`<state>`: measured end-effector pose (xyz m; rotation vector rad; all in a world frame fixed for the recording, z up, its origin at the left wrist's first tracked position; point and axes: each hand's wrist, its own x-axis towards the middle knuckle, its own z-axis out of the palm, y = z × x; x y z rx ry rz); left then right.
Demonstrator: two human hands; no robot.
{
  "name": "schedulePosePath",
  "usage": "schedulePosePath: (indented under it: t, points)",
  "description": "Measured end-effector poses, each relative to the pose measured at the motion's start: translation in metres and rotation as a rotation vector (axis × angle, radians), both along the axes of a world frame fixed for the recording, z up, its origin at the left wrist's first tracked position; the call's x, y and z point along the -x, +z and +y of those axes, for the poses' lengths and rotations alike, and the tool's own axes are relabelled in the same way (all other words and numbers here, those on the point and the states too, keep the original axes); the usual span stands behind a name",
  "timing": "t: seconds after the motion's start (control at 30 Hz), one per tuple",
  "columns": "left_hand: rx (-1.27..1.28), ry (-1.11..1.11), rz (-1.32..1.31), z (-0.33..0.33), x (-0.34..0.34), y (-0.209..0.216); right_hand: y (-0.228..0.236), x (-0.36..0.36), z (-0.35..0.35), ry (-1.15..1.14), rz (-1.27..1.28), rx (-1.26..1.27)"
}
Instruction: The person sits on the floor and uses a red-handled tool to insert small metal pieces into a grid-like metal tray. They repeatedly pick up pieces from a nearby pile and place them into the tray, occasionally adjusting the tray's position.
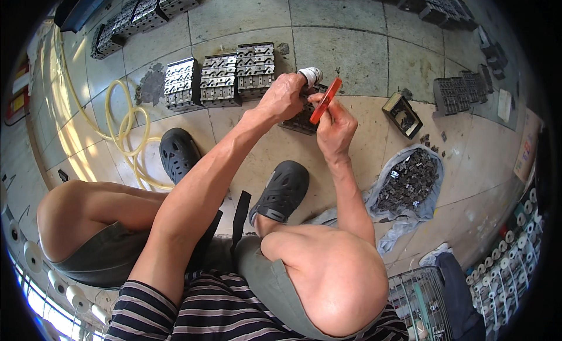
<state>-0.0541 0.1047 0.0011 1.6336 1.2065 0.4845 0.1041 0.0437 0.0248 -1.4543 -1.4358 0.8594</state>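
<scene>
My left hand (285, 99) reaches out over a dark metal block (298, 123) on the floor, its fingers curled and closed. A white wrapped piece (311, 76) shows at its fingertips; whether that is a taped finger or a taped handle I cannot tell. Close beside it, my right hand (338, 129) pinches a long orange-red tool (326, 101), tilted with its upper end to the right; its exact kind is unclear. The two hands almost meet above the block, and their fingers hide most of what lies between them.
Slotted metal blocks (219, 80) stand in a row left of my hands. To the right are a small open box (403, 115) and a cloth-lined sack (436, 194) of dark metal pieces. A yellow hose (126, 112) coils at left. My clog (284, 191) is below the hands.
</scene>
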Motion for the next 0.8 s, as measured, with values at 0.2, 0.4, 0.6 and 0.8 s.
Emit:
schedulePosePath:
  t: [0.2, 0.4, 0.6, 0.8]
  points:
    - [0.014, 0.003, -0.024, 0.001, -0.001, -0.001, 0.005, -0.002, 0.001, -0.05, 0.128, 0.089]
    - [-0.023, -0.026, 0.028, 0.002, 0.001, 0.0, -0.005, 0.003, 0.014, -0.239, 0.247, 0.139]
    - [0.076, -0.063, 0.034, 0.007, 0.001, 0.004, 0.0, -0.01, -0.009, 0.109, -0.118, 0.07]
    - [0.081, -0.08, 0.017, 0.011, 0.001, 0.008, 0.001, -0.006, -0.032, 0.29, -0.36, -0.296]
